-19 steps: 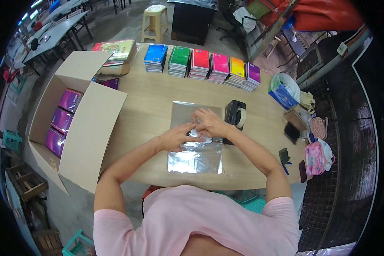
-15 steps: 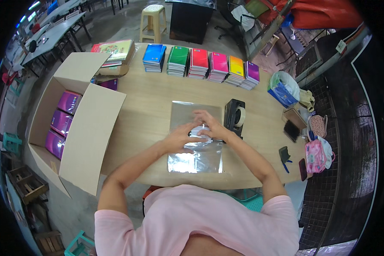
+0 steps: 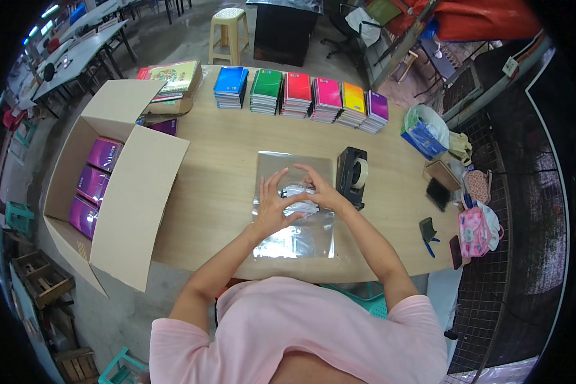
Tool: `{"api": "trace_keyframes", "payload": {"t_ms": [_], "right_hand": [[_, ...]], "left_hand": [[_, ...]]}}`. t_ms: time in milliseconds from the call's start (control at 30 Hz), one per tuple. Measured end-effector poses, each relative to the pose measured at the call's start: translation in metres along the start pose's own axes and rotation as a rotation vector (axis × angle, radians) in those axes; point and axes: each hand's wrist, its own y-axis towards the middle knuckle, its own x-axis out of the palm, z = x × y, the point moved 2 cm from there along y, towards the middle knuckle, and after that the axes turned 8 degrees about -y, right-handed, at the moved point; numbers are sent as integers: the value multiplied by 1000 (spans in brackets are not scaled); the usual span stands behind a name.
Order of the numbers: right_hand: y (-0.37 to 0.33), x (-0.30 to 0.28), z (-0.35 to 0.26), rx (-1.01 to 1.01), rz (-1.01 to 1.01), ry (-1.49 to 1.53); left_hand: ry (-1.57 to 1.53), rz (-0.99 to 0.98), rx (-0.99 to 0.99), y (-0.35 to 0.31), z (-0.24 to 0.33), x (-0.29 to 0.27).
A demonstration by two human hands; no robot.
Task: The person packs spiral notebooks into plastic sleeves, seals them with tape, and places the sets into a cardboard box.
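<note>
The small white item (image 3: 292,191) is over the clear plastic sheet (image 3: 293,246), between your left hand (image 3: 272,210) and right hand (image 3: 324,194); both curve around it, fingers spread, though I cannot tell whether either grips it. A black tape dispenser (image 3: 347,174) stands just right of the sheet.

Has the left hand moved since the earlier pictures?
Yes. Against the clear plastic sheet, the left hand has turned, its fingers now pointing more toward the far side of the table.
</note>
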Motion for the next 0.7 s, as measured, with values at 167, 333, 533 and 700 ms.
{"api": "trace_keyframes", "payload": {"t_ms": [167,333,533,700], "right_hand": [[-1,-1,11,159,93,-58],[-5,-40,-22,-107,641,908],[-14,-25,-22,124,204,-24],[-13,-11,-40,77,422,-91]], "left_hand": [[-167,94,-87,-5,-6,16],[-338,226,-188,-9,-7,26],[-465,213,-256,-5,-12,34],[-541,228,-302,-4,-19,37]]}}
